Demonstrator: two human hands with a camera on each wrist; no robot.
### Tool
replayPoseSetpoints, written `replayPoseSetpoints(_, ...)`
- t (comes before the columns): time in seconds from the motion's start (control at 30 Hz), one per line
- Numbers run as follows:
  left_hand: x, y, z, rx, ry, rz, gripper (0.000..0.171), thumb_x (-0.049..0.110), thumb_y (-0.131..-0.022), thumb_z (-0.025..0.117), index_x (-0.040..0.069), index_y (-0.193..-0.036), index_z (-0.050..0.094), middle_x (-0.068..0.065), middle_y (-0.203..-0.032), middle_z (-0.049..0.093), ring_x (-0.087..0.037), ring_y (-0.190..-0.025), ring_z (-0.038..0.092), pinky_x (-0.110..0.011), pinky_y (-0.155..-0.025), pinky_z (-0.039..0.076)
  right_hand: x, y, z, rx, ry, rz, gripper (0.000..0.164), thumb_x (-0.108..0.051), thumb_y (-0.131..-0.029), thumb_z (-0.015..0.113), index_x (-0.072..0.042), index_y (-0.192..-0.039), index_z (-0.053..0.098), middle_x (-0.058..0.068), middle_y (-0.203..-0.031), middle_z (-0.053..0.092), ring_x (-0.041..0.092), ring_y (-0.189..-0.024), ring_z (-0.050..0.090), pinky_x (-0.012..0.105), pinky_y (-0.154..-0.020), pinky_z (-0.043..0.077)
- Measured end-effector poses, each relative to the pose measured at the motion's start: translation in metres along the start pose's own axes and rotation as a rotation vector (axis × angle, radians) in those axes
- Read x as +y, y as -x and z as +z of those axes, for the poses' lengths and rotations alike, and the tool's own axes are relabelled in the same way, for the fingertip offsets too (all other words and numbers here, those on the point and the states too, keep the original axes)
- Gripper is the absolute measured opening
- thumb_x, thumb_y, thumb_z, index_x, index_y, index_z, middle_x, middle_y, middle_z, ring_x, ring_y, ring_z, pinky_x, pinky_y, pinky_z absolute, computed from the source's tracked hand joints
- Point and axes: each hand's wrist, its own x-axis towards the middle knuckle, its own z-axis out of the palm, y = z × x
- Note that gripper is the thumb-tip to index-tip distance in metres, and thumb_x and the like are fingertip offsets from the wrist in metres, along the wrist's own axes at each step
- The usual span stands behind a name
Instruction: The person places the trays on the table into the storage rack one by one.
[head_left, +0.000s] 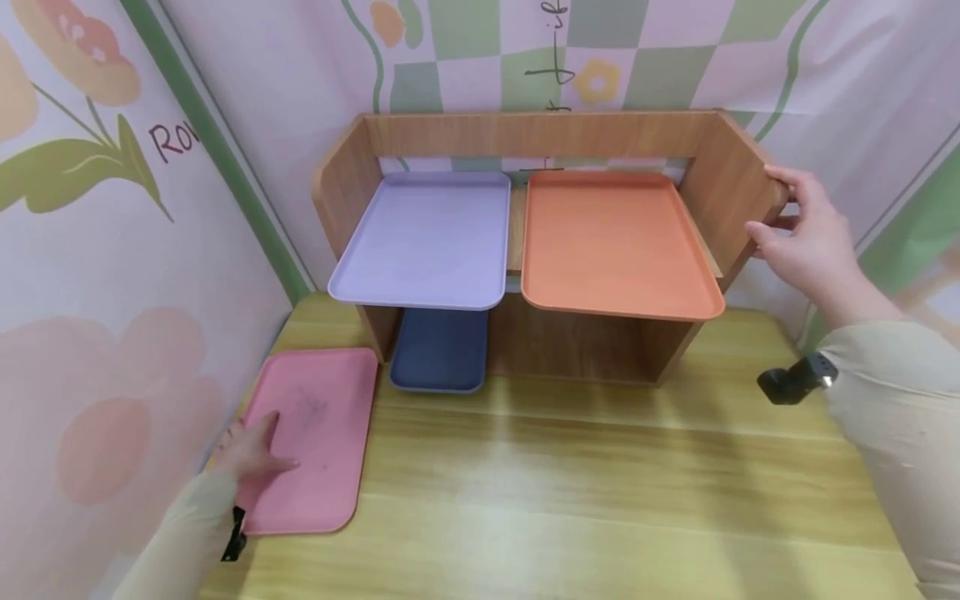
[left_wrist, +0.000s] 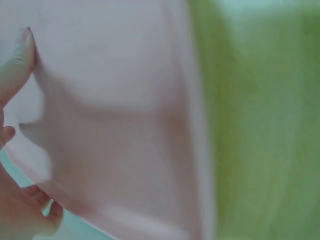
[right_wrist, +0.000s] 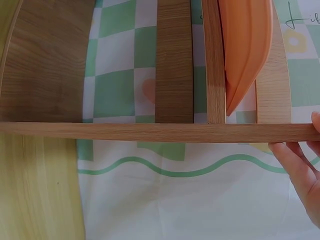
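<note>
A small wooden desk shelf (head_left: 540,133) stands at the back of the table. My right hand (head_left: 806,229) grips the front edge of its right side panel, fingertips on one face and thumb on the other; in the right wrist view the fingers (right_wrist: 295,167) lie along that panel. At the left lies a pink tray (head_left: 337,450) with faint dark marks. My left hand (head_left: 247,450) is over its left side, fingers spread; the blurred left wrist view shows the thumb (left_wrist: 19,65) above the tray and other fingertips near its rim. Whether they touch it I cannot tell.
On the shelf's upper board lie a lilac tray (head_left: 431,242) and an orange tray (head_left: 615,246), both jutting over the front. A dark blue tray (head_left: 441,350) sticks out of the lower compartment. Printed fabric (head_left: 675,50) hangs behind and at the sides.
</note>
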Motion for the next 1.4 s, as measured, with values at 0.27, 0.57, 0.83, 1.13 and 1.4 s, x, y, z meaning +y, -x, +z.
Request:
replayPoseSetpoints(0.27,-0.013,0.007,-0.006,0.024,0.034,-0.011,0.097,0.030,-0.072,0.079,-0.016,-0.138,0.025,-0.047,-0.132,0.028,-0.065,-0.119,0.023,-0.072,-0.098,0.026,-0.001,0.001,0.001,-0.005,0.001,0.001,0.066,-0.013,-0.092,0.054,-0.037,-0.147,0.026,0.006,-0.128,0.037,0.027,-0.117,0.050,0.004,-0.055,0.046)
replayPoseSetpoints(0.57,-0.023,0.004,-0.010,-0.048,0.234,0.055,0.102,0.015,-0.071,0.081,-0.017,-0.142,0.015,-0.045,-0.140,0.020,-0.060,-0.128,0.021,-0.066,-0.106,0.021,-0.003,0.002,0.000,-0.001,-0.006,0.008,0.066,-0.013,-0.092,0.053,-0.038,-0.147,0.026,0.002,-0.127,0.037,0.030,-0.119,0.049,0.005,-0.056,0.048)
replayPoseSetpoints(0.83,-0.028,0.022,-0.036,-0.145,0.479,0.171,0.093,0.009,-0.083,0.070,-0.008,-0.147,0.006,-0.047,-0.131,0.033,-0.039,-0.109,0.056,-0.042,-0.088,0.053,0.000,0.001,0.001,-0.004,-0.004,0.006,0.066,-0.013,-0.092,0.054,-0.039,-0.146,0.025,-0.002,-0.123,0.038,0.020,-0.113,0.052,0.005,-0.055,0.048)
replayPoseSetpoints(1.13,-0.018,0.028,-0.055,-0.238,0.699,0.302,0.097,0.004,-0.087,0.063,-0.001,-0.147,-0.013,-0.049,-0.126,0.037,-0.001,-0.090,0.062,-0.030,-0.076,0.057,0.001,0.002,0.001,-0.007,-0.016,0.018,0.067,-0.013,-0.092,0.054,-0.039,-0.146,0.025,-0.015,-0.114,0.036,0.017,-0.113,0.051,0.006,-0.055,0.049)
replayPoseSetpoints(1.4,-0.009,0.025,-0.063,-0.204,0.682,0.275,0.096,0.007,-0.088,0.064,0.005,-0.150,-0.009,-0.046,-0.128,0.038,-0.001,-0.092,0.062,-0.031,-0.077,0.057,0.000,0.001,0.001,-0.015,-0.010,0.033,0.066,-0.015,-0.093,0.052,-0.041,-0.146,0.023,0.009,-0.138,0.032,0.022,-0.120,0.048,0.006,-0.055,0.048)
